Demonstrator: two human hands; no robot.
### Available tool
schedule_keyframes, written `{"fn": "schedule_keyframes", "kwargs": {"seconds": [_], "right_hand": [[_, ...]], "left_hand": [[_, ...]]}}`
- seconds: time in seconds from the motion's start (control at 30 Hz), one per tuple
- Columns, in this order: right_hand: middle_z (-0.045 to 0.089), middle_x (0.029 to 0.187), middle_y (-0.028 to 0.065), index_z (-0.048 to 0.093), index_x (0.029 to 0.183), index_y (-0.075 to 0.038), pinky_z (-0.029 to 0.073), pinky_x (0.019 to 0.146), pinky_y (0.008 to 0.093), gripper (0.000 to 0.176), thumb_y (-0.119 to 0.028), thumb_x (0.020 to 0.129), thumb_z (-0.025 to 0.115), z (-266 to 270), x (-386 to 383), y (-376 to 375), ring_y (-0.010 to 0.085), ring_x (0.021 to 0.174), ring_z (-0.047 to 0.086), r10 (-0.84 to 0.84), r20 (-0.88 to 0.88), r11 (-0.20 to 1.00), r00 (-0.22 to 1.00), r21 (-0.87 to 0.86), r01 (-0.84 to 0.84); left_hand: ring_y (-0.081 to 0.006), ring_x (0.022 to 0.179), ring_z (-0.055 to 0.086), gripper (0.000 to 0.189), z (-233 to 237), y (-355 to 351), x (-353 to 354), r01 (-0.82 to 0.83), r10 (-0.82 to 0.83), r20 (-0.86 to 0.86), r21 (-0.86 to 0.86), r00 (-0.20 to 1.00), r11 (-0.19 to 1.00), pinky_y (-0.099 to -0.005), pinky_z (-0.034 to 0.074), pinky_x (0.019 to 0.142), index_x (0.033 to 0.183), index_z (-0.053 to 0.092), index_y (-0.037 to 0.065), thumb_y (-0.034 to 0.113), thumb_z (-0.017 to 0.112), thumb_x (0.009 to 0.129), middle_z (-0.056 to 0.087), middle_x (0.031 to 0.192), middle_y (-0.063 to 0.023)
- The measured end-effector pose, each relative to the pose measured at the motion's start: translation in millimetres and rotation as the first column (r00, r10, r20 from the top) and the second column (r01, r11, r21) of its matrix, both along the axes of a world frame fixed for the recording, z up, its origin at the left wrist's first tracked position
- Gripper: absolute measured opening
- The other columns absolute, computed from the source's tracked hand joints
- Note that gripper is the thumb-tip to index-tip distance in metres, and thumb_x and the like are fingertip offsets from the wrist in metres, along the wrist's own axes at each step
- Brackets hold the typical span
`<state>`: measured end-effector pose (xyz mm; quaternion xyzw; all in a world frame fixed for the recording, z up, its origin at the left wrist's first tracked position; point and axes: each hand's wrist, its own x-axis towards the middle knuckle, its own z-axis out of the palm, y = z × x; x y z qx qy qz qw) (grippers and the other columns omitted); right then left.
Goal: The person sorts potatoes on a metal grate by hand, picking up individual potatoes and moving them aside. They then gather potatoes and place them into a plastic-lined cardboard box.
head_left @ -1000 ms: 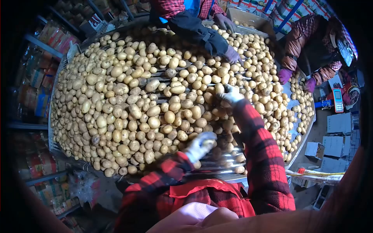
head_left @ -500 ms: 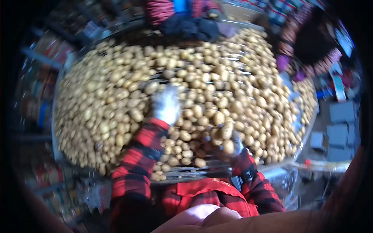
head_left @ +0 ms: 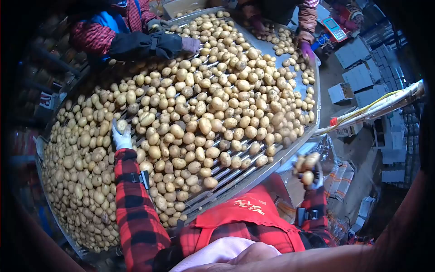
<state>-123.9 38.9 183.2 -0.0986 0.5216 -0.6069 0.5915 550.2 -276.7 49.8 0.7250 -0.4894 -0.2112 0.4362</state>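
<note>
Potatoes (head_left: 217, 104) lie piled over a slatted metal table (head_left: 226, 178). My left hand (head_left: 121, 136), in a white glove, reaches in among the potatoes on the left half; its fingertips touch them, and whether they grip one is unclear. My right hand (head_left: 316, 177), also gloved, is off the table's right edge and closed around several potatoes (head_left: 307, 167), blurred by motion. Dark slats show between the potatoes near the front edge.
Across the table a person's sleeved arm (head_left: 145, 44) rests over the potatoes. Another person's purple-gloved hand (head_left: 307, 51) is at the far right. A wrapped pole (head_left: 380, 106) juts from the right side. Boxes (head_left: 340, 93) stand on the floor to the right.
The view has turned to the right. My right hand has moved from above the front of the pile to beyond the table edge, still with potatoes. My left hand now sits farther left.
</note>
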Motion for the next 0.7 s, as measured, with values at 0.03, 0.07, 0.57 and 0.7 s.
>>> {"fn": "schedule_keyframes", "kwargs": {"seconds": [0.03,0.07,0.57,0.7], "right_hand": [[0.066,0.109,0.0120,0.059,0.129,-0.007,0.062,0.073,0.0388,0.045,-0.037,0.096,0.068,3,-11,10,0.0288,0.093,0.066,-0.114,0.105,0.993,0.988,-0.010,0.115],[0.066,0.110,0.0093,0.060,0.129,-0.010,0.062,0.069,0.0395,0.044,-0.038,0.096,0.067,-8,-33,29,0.0286,0.093,0.066,-0.207,0.106,0.976,0.973,0.091,0.198],[0.059,0.137,0.0195,0.063,0.129,-0.005,0.041,0.113,0.0421,0.043,-0.021,0.090,0.070,-63,116,-105,0.0342,0.131,0.054,0.294,-0.913,0.898,0.281,0.164,-0.408],[0.055,0.141,0.0242,0.060,0.134,-0.007,0.041,0.112,0.0458,0.049,-0.025,0.089,0.069,-49,196,-161,0.0408,0.132,0.052,0.257,-0.961,0.721,0.102,0.121,-0.682]], "left_hand": [[-0.0257,0.131,0.052,0.077,2,3,-3,0.038,-0.060,-0.149,-0.150,0.987,0.988,-0.0420,0.049,0.106,0.153,0.040,0.010,0.001,0.075,0.085,0.051,0.146,-0.0143],[-0.0221,0.131,0.050,0.075,8,9,-11,0.024,-0.093,-0.343,-0.202,0.935,0.979,-0.0408,0.047,0.110,0.153,0.039,0.008,-0.007,0.070,0.087,0.046,0.149,-0.0118],[-0.0170,0.115,0.059,0.064,33,196,-151,0.309,-0.172,-0.508,0.200,0.844,0.930,-0.0311,0.048,0.102,0.146,0.050,0.007,0.018,0.079,0.090,0.062,0.129,-0.0066],[-0.0366,0.122,0.061,0.070,60,208,-176,0.326,-0.373,0.142,0.273,0.917,0.905,-0.0440,0.049,0.104,0.144,0.052,0.011,0.030,0.080,0.082,0.060,0.134,-0.0197]]}}
